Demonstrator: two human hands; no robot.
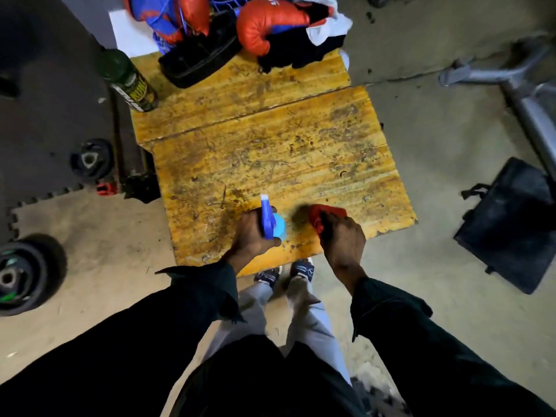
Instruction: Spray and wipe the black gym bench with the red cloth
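My left hand [251, 236] grips a blue spray bottle [272, 221] by its neck, nozzle pointing away from me, over the near edge of a worn yellow wooden platform [270, 152]. My right hand [341, 236] is closed on a bunched red cloth [326, 215], held just above the platform's near right part. A black padded piece with straps [511, 224] lies on the floor to the right; I cannot tell whether it belongs to the gym bench. Grey metal frame tubes [523, 94] lie at the far right.
Red and blue boxing gloves [270, 25], a black bag [198, 61] and clothes crowd the platform's far end. A dark green can [132, 82] stands at its far left corner. Weight plates [91, 159] [21, 275] lie on the floor left. My feet [285, 273] stand against the near edge.
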